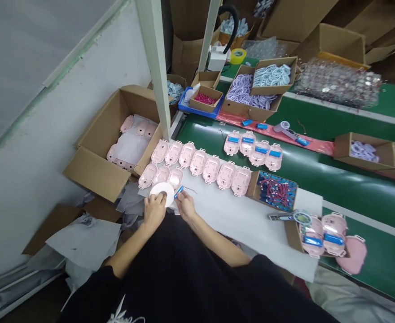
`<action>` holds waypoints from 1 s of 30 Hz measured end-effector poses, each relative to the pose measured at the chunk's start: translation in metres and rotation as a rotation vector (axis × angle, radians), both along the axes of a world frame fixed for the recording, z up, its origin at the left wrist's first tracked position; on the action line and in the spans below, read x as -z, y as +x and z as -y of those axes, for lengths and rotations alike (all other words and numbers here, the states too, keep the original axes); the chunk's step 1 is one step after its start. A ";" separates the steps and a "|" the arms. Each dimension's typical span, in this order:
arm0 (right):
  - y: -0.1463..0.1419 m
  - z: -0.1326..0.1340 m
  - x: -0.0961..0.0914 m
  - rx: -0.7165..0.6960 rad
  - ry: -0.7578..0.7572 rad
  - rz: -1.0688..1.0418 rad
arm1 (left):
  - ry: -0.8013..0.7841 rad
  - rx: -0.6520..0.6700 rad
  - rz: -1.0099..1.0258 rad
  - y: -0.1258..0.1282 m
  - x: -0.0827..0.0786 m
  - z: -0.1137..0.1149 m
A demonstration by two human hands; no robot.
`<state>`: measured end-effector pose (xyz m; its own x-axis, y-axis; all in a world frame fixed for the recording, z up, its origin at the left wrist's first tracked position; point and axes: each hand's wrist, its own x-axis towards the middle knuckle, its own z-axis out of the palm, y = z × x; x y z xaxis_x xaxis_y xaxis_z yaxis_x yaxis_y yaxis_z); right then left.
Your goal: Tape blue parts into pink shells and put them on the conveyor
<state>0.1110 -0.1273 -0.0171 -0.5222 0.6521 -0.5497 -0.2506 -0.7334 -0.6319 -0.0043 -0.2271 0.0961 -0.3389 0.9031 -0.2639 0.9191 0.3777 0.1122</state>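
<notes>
My left hand (155, 210) grips a roll of white tape (166, 188), its fingers through the core. Close beside it, my right hand (186, 204) pinches a blue cylindrical battery (178, 192) with thin wire leads trailing to the right. The tape's edge and the battery are very near each other; whether they touch I cannot tell. Just beyond the hands lie pink plastic shells (211, 169) in two rows on a white sheet (214, 202). To the right stands a box of blue batteries with red wires (278, 190).
A carton of pink shells (126, 139) stands at left by a white post (157, 67). Pink shells with batteries (247, 142) sit on the green conveyor (312, 179). More such shells (334, 235) are at right. Bins of purple rings (243, 92) and blue rings (271, 75) stand behind.
</notes>
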 end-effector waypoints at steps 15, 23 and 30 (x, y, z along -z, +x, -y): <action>-0.066 -0.134 0.060 -1.054 1.338 0.929 | -0.015 -0.323 0.060 -0.127 0.051 0.130; -0.072 -0.120 0.067 -1.243 1.439 1.002 | 0.001 -0.345 0.094 -0.132 0.071 0.155; -0.081 -0.112 0.071 -1.261 1.417 1.075 | -0.017 -0.328 0.144 -0.132 0.081 0.152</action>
